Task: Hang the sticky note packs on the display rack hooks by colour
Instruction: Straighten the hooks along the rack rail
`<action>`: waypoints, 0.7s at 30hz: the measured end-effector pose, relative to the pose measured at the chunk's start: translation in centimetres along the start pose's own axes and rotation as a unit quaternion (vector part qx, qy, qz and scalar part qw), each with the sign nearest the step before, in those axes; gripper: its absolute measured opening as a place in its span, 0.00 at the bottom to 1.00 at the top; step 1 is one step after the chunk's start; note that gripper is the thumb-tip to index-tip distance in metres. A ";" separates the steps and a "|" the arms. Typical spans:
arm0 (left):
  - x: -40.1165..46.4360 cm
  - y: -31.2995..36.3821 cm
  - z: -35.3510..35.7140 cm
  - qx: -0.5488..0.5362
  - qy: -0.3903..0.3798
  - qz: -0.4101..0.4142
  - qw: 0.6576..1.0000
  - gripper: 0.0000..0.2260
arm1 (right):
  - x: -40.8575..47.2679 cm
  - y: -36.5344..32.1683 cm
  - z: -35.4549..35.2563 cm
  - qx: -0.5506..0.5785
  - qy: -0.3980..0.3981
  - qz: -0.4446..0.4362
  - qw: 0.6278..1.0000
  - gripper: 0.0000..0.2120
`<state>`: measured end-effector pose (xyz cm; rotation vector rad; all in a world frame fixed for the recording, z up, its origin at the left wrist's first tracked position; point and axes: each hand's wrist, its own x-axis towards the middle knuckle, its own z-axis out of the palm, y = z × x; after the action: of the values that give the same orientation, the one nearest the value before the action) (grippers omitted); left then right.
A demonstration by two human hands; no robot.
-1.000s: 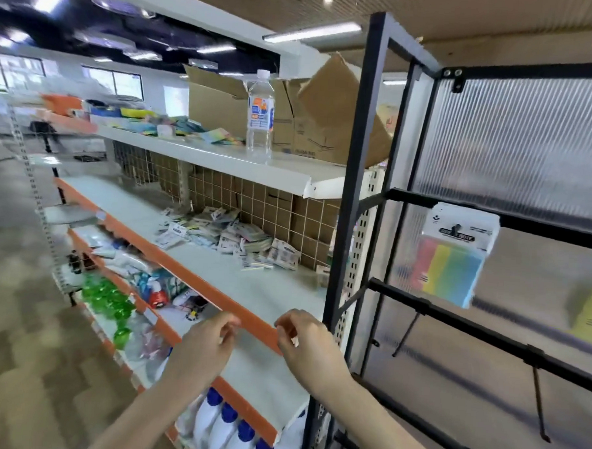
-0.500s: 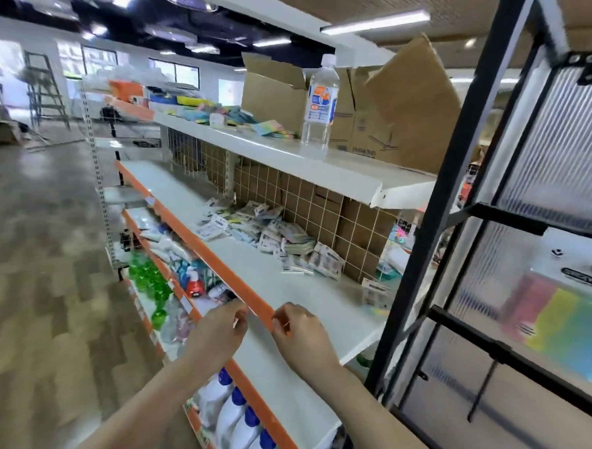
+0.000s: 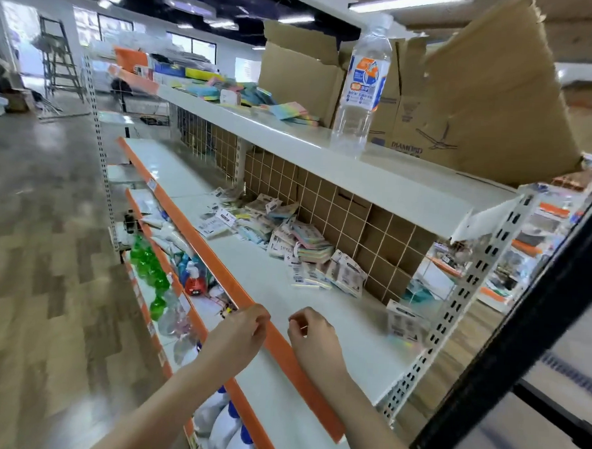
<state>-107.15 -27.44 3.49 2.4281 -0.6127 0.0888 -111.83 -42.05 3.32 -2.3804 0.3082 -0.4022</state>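
Sticky note packs (image 3: 287,237) lie in a loose heap at the back of the white middle shelf (image 3: 317,311), against the wire grid. One more pack (image 3: 402,321) lies apart near the shelf's right end. Loose coloured pads (image 3: 246,94) are spread on the top shelf. My left hand (image 3: 237,334) and my right hand (image 3: 312,338) hover side by side over the orange front edge, fingers loosely curled, holding nothing. Only a black post of the display rack (image 3: 522,322) shows at the right; its hooks are out of view.
A water bottle (image 3: 360,80) and open cardboard boxes (image 3: 466,96) stand on the top shelf. Lower shelves hold green bottles (image 3: 148,264) and white bottles with blue caps (image 3: 229,423). A stepladder (image 3: 56,57) stands far left across the wooden floor.
The view has swung left from the black rack to the shelving; the hung multicolour pack has left the frame. Both hands stay empty and close together over the shelf edge.
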 end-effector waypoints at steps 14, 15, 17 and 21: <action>14.0 -12.8 -3.7 -0.010 -0.093 0.069 0.993 0.10 | 12.3 -4.3 10.4 0.002 0.053 0.118 0.992 0.06; 14.9 -13.5 -3.9 -0.007 -0.101 0.075 0.992 0.10 | 13.0 -4.7 10.9 -0.003 0.055 0.123 0.991 0.06; 16.4 -14.4 -4.0 0.000 -0.117 0.086 0.989 0.11 | 13.9 -5.2 11.9 -0.015 0.055 0.134 0.989 0.06; 18.6 -14.8 -3.3 0.010 -0.125 0.109 0.986 0.11 | 15.2 -4.9 13.2 -0.035 0.055 0.141 0.988 0.07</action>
<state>-83.72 -22.72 1.74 2.4023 -0.9933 -0.1234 -92.41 -35.55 0.31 -2.3411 0.7106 -0.3947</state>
